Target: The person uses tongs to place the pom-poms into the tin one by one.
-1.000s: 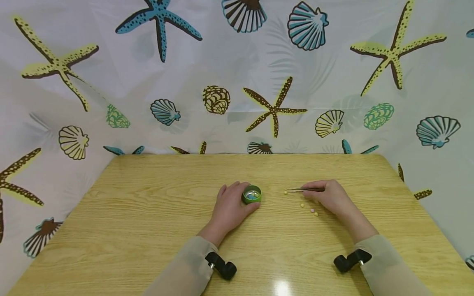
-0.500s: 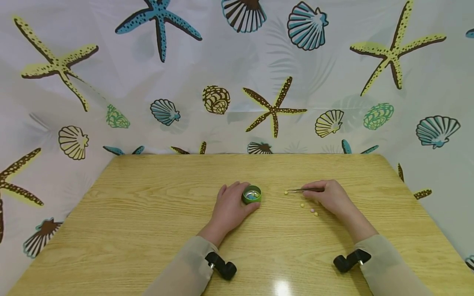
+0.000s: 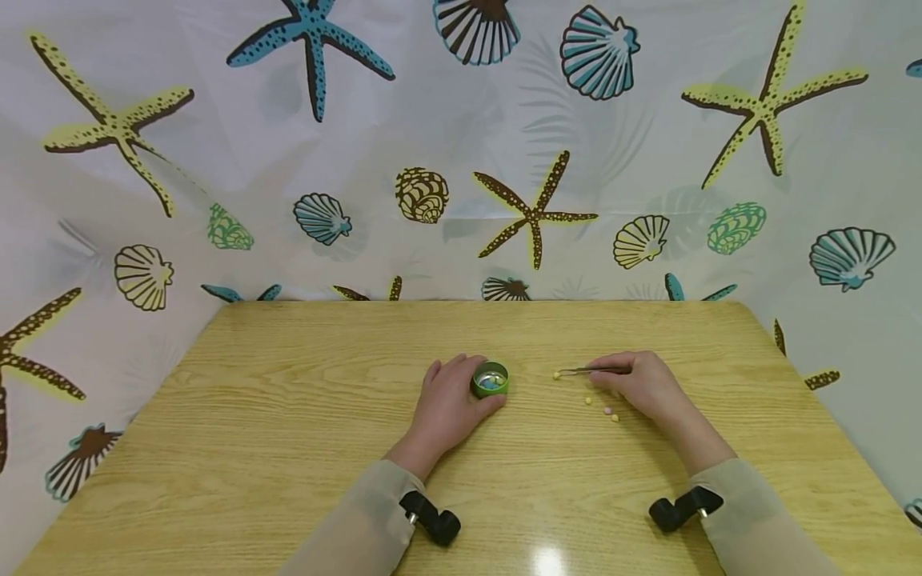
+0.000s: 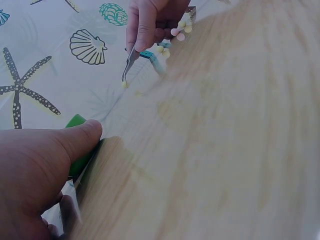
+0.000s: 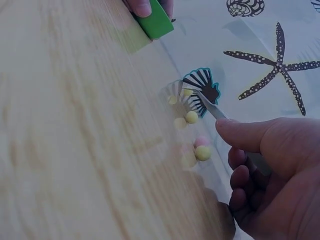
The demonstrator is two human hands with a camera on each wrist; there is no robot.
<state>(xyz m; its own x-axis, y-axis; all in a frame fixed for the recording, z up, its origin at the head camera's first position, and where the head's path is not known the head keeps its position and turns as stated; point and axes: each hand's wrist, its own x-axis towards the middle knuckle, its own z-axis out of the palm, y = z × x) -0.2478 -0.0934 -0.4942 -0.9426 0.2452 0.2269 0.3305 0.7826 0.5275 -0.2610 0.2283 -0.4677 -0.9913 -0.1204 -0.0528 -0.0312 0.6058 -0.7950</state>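
My left hand [image 3: 448,406] curls round a small round green container [image 3: 493,394], thumb on its near side, keeping it on the table. Blue and yellow pieces show inside it. To its right, my right hand [image 3: 647,388] pinches metal tweezers [image 3: 603,370] that point left. At their tips is a small yellow ball [image 3: 557,375], close over the wood; the right wrist view also has the tweezers [image 5: 212,106] meeting this ball [image 5: 188,92]. Below the tweezers lie a yellow ball [image 3: 587,401], a pink ball [image 3: 607,411] and another yellow ball [image 3: 615,418].
The wooden table [image 3: 288,416] stretches out on all sides of the hands. Behind it and along both sides hangs a white cloth [image 3: 446,264] printed with shells and starfish. Each sleeve carries a black wrist mount, such as the left mount [image 3: 432,518].
The tweezers' tips have drawn together at the yellow ball. Both hands, the green container and the loose balls stay where they were.
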